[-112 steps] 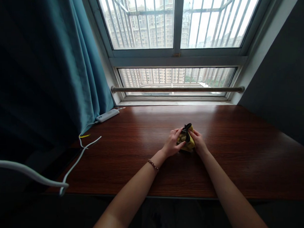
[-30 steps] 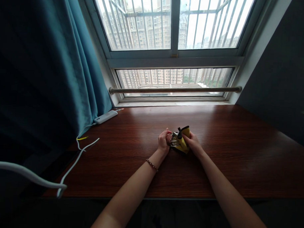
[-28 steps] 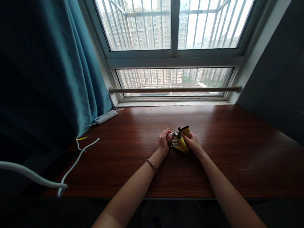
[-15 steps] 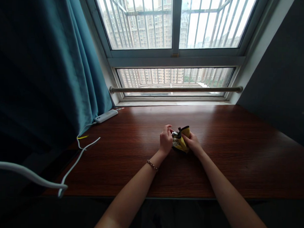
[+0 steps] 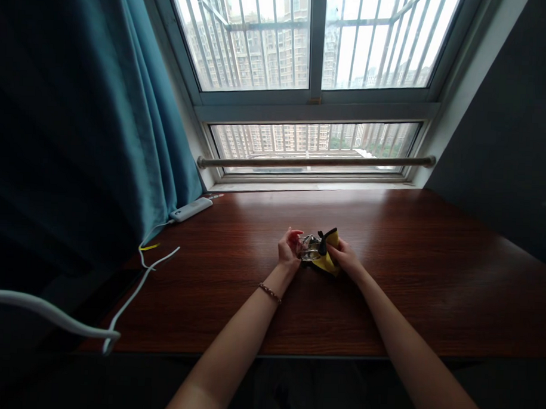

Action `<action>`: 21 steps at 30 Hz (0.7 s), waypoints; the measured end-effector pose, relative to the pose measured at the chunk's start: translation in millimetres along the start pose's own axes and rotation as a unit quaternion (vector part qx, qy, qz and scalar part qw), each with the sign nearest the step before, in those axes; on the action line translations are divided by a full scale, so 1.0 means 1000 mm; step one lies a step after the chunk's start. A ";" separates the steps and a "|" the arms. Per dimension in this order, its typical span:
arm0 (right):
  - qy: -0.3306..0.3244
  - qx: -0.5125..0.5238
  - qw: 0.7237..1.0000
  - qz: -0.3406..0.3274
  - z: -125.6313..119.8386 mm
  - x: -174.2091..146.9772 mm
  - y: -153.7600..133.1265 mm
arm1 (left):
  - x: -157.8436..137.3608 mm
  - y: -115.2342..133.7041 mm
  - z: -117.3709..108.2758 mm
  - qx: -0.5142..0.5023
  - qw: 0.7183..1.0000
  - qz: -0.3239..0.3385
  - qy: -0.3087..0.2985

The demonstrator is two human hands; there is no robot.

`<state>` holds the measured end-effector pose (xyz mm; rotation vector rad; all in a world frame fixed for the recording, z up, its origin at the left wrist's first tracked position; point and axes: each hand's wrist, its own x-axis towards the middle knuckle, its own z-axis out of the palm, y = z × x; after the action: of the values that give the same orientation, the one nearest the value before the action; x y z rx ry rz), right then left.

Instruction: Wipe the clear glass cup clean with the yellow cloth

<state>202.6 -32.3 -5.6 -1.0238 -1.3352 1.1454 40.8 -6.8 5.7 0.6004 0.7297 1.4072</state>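
Observation:
My right hand (image 5: 346, 258) grips a yellow cloth pouch (image 5: 328, 263) with black trim and a dark cord lock at its mouth. A shiny silver metal object (image 5: 310, 247) with curved, wire-like parts sticks out of the pouch's left side; its exact kind is too small to make out. My left hand (image 5: 289, 248), a beaded bracelet on its wrist, is curled against the outer end of this object, palm turned toward the pouch. Part of the metal object stays hidden inside the pouch. Both hands are just over the reddish-brown wooden desk (image 5: 234, 298).
At the desk's back left lies a white power strip (image 5: 191, 209) by a blue curtain (image 5: 142, 104). A white cable (image 5: 140, 286) runs over the left edge, near a yellow tie (image 5: 150, 247). Behind the desk is a window with a horizontal rail (image 5: 314, 162).
My left hand has moved a little left and turned its palm more open to view. More of the silver metal object now shows outside the pouch. My right hand stays nearly in place.

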 end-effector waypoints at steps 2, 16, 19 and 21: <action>0.006 0.005 1.000 0.006 -0.001 0.000 0.000 | -0.004 -0.003 0.004 -0.002 1.000 -0.023 -0.008; 0.030 -0.029 0.999 -0.009 -0.001 0.002 0.002 | -0.007 0.003 0.009 0.275 0.933 0.231 0.021; 0.031 -0.055 0.998 -0.021 -0.002 0.002 0.005 | -0.001 0.007 0.005 0.246 0.944 0.215 0.039; 0.028 -0.079 0.996 -0.031 -0.003 0.002 0.006 | 0.004 0.007 0.002 0.208 0.960 0.178 0.051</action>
<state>205.3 -29.0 -11.0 -1.1121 -1.4201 0.9689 38.2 -2.4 12.2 1.0325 1.0521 1.6346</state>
